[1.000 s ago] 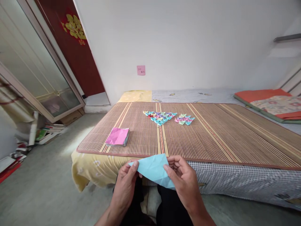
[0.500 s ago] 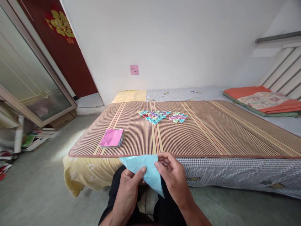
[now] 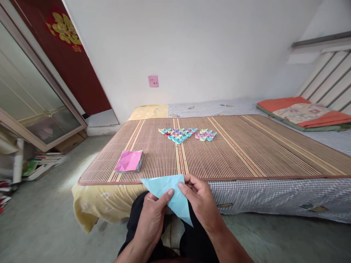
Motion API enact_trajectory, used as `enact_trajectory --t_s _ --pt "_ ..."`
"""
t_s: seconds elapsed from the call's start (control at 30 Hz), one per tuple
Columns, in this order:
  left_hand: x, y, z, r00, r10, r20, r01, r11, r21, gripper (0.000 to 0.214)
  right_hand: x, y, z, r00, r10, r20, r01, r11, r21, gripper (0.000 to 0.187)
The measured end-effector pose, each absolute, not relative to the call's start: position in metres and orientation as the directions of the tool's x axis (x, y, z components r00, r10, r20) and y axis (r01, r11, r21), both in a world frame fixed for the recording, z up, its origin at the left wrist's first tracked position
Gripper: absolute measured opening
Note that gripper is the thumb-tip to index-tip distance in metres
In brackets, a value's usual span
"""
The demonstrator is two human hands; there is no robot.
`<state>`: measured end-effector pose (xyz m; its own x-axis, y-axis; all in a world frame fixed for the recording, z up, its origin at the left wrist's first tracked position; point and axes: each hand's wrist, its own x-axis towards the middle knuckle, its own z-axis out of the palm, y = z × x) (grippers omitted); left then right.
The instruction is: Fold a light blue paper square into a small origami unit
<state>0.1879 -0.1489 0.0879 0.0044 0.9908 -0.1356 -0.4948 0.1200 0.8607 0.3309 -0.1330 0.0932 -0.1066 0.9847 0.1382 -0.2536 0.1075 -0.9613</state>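
Note:
A light blue sheet of paper, folded into a triangle, is held up over my lap in front of the bed's edge. My left hand grips it near the middle, thumb on top and fingers behind. At its upper right corner my right hand pinches the paper between thumb and fingers; part of those fingers is hidden behind it. Beyond, on the bamboo mat, stand a larger triangular group of small folded paper pieces and a smaller group in mixed colours.
A stack of square paper with a pink top sheet lies at the mat's left front. A folded orange quilt rests at the bed's far right. A pink note sticks to the white wall. A glass-paned door stands to the left.
Both hands have raised the blue paper slightly, and my right thumb sits closer to its upper right corner. The view has shifted a little to the right.

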Motion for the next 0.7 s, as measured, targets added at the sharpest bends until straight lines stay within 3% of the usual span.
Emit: enact_trajectory --t_s 0.23,0.53,0.7 --pt "0.19 -0.151 0.081 -0.082 0.996 -0.023 -0.303 -0.003 0.953 0.029 0.332 -0.134 0.095 -0.002 0.976 0.218 -0.055 0.217 -0.975 0.029" --pt "0.195 -0.146 0.093 -0.154 0.98 -0.128 -0.478 0.039 0.877 0.031 0.332 -0.138 0.09 0.115 0.893 0.435 0.088 0.427 -0.9 0.007" --pt "0.196 -0.147 0.093 -0.161 0.979 -0.121 -0.467 0.033 0.884 0.034 0.334 -0.141 0.096 0.069 0.867 0.494 0.159 0.479 -0.863 0.011"
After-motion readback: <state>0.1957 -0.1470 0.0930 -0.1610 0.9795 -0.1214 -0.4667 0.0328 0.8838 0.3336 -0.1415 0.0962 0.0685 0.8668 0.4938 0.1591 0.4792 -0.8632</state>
